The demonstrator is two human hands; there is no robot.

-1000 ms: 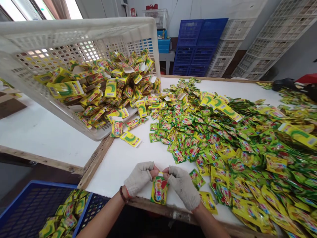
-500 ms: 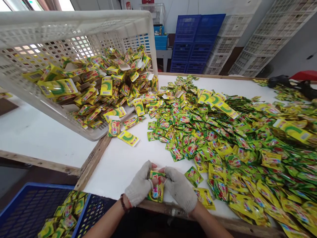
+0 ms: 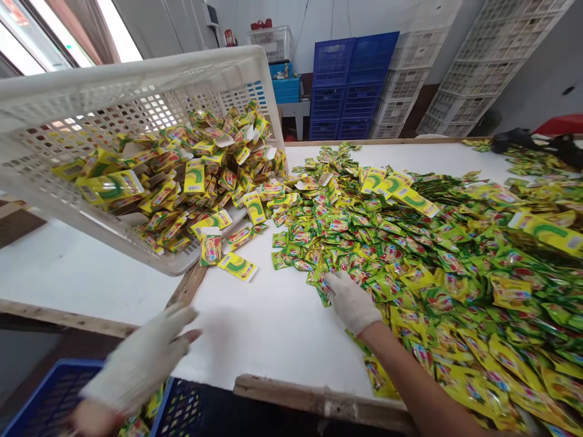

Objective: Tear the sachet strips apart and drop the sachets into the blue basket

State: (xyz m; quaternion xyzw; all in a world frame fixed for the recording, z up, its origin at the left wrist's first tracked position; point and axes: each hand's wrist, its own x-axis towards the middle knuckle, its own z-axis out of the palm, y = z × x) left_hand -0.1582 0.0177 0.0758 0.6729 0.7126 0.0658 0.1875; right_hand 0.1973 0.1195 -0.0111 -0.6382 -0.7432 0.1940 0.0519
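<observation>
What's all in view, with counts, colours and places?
Tipped crate: one, white, left.
Small boxes: many, yellow-green, mostly in crate.
Sachets: many, green and yellow, right.
Tabletops: two, white, centre and left.
Low crate: one, blue, lower left.
Stacked crates: several, blue and white, back.
Basket: one, white, back.
Bundle: one, black, far right.
Red item: one, red, far right.
Curtain: one, brown, upper left.
Left hand: one, white glove, lower left.
Right hand: one, white glove, at sachets.

Left hand [image 3: 146, 355] and right hand [image 3: 353, 303] wear pale knit gloves [image 3: 130, 373] (left thumb tip [image 3: 194, 334] bare)
</observation>
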